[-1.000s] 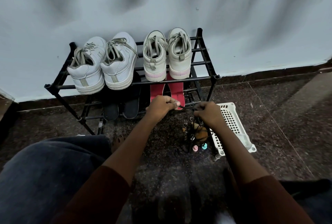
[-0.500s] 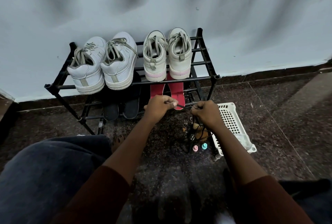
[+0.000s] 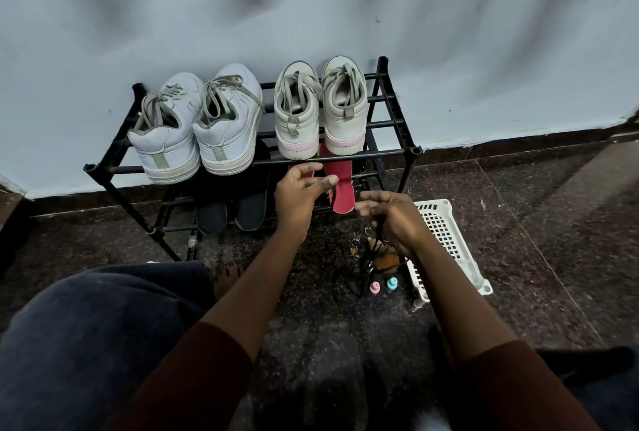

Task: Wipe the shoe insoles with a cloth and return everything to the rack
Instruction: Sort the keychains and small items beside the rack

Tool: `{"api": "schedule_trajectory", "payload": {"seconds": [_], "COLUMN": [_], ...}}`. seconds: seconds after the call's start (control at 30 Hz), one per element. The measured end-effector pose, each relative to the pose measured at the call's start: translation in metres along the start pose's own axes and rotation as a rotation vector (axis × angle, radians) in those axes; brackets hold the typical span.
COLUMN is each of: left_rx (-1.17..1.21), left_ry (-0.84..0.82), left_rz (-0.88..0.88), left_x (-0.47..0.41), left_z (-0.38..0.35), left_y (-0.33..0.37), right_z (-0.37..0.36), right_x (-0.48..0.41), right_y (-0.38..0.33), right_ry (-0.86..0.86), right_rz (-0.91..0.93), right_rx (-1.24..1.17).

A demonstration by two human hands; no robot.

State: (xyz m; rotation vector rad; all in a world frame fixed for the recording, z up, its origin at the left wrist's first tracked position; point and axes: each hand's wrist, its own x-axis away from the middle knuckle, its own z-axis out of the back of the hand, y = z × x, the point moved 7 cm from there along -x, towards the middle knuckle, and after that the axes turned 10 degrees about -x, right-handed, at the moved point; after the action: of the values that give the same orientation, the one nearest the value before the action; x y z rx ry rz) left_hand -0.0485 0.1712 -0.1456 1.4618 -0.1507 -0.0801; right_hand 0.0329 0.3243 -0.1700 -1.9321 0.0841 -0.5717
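Insoles (image 3: 342, 188) on lower shelf (image 3: 176, 228), just behind L hand (image 3: 301, 193); R hand (image 3: 397, 219) grips cord (image 3: 332, 197)

A: What lies on the dark speckled floor (image 3: 553, 240) below the pale blue wall (image 3: 449, 50)?

B: A white perforated basket (image 3: 444, 235), near a tangle of key rings (image 3: 356, 244) and a brown furry charm (image 3: 387, 260). A black cord (image 3: 333, 196) rises from the tangle. A pink cap (image 3: 374, 288) and a teal cap (image 3: 392, 283) stand beside the basket.

Left hand (image 3: 300, 197) relaxed, right hand (image 3: 397, 219) curled
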Motion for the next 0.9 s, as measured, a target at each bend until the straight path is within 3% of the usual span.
{"api": "schedule_trajectory", "payload": {"seconds": [0.33, 0.6, 0.73, 0.9], "left_rx": [0.047, -0.024, -0.029, -0.042], "left_ry": [-0.116, -0.243, -0.22, -0.202], "left_rz": [0.01, -0.018, 0.016, 0.017], "left_x": [0.008, 0.01, 0.009, 0.009], "left_z": [-0.019, -0.034, -0.031, -0.029], "left_y": [-0.01, -0.009, -0.011, -0.01], "right_z": [-0.007, -0.003, -0.009, -0.005], "right_x": [0.003, 0.009, 0.004, 0.01], "right_y": [-0.011, -0.027, -0.025, -0.034], "right_ry": [0.037, 0.162, 0.109, 0.171], "right_rz": [0.149, 0.325, 0.329, 0.411], "right_rx": [-0.147, 0.025, 0.171, 0.294]}}
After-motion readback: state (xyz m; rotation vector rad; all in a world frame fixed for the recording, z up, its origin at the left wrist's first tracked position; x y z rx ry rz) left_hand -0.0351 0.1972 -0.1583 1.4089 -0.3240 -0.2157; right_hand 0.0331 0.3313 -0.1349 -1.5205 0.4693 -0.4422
